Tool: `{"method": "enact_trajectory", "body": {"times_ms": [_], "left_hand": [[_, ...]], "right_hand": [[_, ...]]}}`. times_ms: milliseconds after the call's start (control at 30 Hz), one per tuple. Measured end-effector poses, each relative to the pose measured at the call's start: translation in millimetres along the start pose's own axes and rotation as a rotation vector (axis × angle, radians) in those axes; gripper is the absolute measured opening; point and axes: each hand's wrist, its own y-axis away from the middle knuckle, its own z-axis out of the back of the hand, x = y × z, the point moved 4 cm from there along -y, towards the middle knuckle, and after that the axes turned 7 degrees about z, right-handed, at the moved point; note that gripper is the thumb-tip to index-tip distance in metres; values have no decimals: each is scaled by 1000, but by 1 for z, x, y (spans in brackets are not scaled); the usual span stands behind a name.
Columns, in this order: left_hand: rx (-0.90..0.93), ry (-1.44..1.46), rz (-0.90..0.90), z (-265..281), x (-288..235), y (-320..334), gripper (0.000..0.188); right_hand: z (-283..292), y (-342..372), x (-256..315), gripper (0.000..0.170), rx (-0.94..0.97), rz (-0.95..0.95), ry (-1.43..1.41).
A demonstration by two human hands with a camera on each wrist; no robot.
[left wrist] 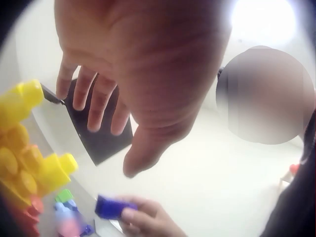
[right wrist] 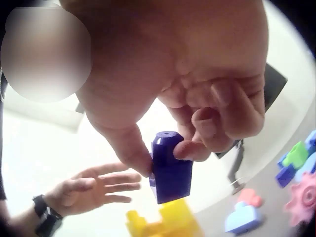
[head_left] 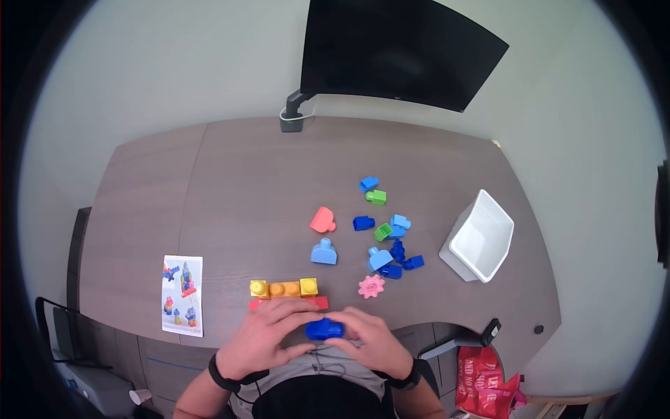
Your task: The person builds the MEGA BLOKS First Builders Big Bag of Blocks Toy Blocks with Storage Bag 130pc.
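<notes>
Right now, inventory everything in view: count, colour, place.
Desk: one, brown, centre
Held block: one, dark blue, front
End blocks: two, yellow, front
Pieces: count unclear, orange and red, front
Rounded block: one, coral, centre
Gear: one, pink, front
Loose blocks: two, green, centre
Scattered blocks: several, blue shades, centre
Bin: one, white, right
Sheet: one, white, left
Monitor: one, black, back
Bag: one, red, lower right
Cup: one, white, lower left
Left hand: one, bare, front
Right hand: one, bare, pinching held block

The brown table (head_left: 251,181) bore a picture sheet (head_left: 183,296) at left, a yellow, orange and red block assembly (head_left: 285,289) near the front edge, a coral block (head_left: 322,219) behind a light-blue block (head_left: 323,253), a pink gear (head_left: 371,286), scattered blue and green blocks (head_left: 362,223), and a white bin (head_left: 457,243).
</notes>
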Motion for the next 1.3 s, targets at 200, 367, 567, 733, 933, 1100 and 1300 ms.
{"method": "enact_trajectory", "body": {"times_ms": [200, 367, 567, 733, 933, 1100, 1300], "left_hand": [[-62, 37, 202, -3, 26, 12, 50], [-245, 390, 350, 15, 42, 25, 45], [-428, 429, 381, 32, 57, 32, 45], [-468, 201, 317, 34, 57, 20, 47], [-429, 141, 342, 18, 77, 11, 47], [-350, -67, 382, -9, 97, 10, 48], [-292, -265, 483, -7, 85, 3, 50]], "right_hand": [[40, -7, -84, 38, -223, -113, 28], [74, 19, -170, 42, -220, -294, 699], [67, 16, -171, 44, -204, -397, 731], [66, -27, -80, 37, -351, -219, 395], [-6, -72, -3, 34, -151, 170, 127], [-53, -75, -40, 36, 73, 242, 335], [-27, -56, -43, 47, -9, 206, 305]]}}
